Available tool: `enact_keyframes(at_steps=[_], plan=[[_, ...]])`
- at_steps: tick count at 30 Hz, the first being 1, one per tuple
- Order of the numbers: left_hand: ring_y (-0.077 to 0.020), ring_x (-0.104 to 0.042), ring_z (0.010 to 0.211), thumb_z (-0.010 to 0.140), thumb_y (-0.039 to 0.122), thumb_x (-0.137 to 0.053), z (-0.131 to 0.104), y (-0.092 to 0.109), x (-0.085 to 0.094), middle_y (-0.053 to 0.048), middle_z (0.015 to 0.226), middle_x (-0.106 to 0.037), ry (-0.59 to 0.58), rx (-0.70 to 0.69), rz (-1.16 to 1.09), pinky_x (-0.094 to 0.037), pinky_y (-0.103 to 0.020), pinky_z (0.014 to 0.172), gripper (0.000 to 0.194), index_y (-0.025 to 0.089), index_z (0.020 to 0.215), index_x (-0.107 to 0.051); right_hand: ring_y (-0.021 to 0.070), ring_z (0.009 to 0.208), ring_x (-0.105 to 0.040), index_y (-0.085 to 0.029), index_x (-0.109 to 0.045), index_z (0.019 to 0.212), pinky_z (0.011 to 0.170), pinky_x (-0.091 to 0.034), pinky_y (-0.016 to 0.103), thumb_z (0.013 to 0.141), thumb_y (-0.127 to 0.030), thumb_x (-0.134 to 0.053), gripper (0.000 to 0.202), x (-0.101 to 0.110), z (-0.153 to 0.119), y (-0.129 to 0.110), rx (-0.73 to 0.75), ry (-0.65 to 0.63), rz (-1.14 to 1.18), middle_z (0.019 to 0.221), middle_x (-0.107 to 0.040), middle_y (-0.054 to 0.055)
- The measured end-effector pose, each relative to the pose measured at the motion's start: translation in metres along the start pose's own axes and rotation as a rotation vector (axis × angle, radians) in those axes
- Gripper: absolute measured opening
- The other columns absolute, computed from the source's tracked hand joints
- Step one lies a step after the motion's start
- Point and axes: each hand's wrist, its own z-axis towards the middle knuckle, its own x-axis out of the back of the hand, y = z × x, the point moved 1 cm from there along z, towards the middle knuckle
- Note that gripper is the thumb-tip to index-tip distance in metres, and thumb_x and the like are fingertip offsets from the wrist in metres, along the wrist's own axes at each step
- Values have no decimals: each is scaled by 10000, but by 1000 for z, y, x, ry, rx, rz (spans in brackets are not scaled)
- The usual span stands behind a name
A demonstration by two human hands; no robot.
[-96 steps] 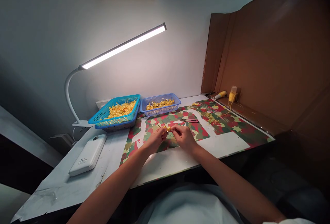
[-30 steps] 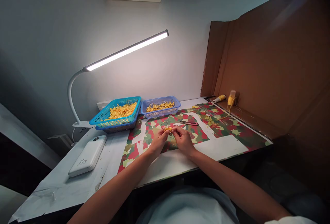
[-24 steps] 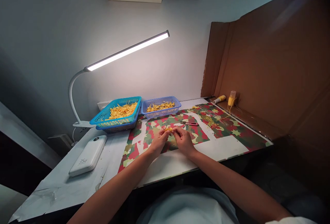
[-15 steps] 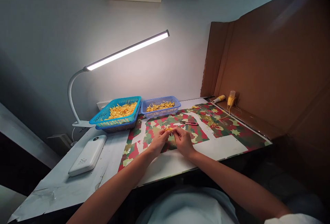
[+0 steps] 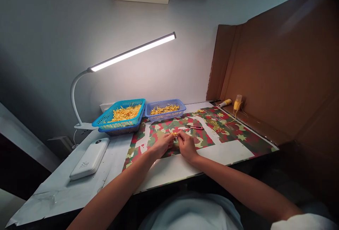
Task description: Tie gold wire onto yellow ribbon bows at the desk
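Patterned mat under lit desk lamp; left hand and right hand meet above it, fingertips pinching a small yellow piece between them. Best handled, I'd judge, with left steady, right lightly adjusting, no squashing; finer detail too small to tell.

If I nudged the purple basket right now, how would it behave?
The purple basket would probably slide rather than tip, being low and wide. Its perforated walls suggest lightness. Loose yellow pieces inside might shift.
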Motion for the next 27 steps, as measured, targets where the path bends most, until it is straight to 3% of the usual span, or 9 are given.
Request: enact_keyframes(at_steps=[8,17,27], plan=[[-51,-231,470,610,295,-661,-2,8,1,86,537,-277,-64,95,15,-195,-200,455,309,191,594,-370,140,578,-463,-204,-518,728,573,-318,244,890,-281,-356,242,-1,1,-1,-14,1,-16,641,-551,-3],[-68,-277,482,662,378,-594,-3,15,-2,78,530,-342,104,-143,195,-232,-222,489,249,185,618,-445,174,647,-527,-216,-435,874,606,-367,274,874,-275,-317,132,-3,1,-5,-54,-23,73,761,-579,15],[-66,-269,479,651,380,-599,0,9,-3,76,529,-338,64,-147,165,-223,-222,480,234,180,636,-478,162,616,-502,-228,-417,826,586,-363,267,870,-312,-335,125,-2,2,-1,-68,-11,132,720,-534,-6]])
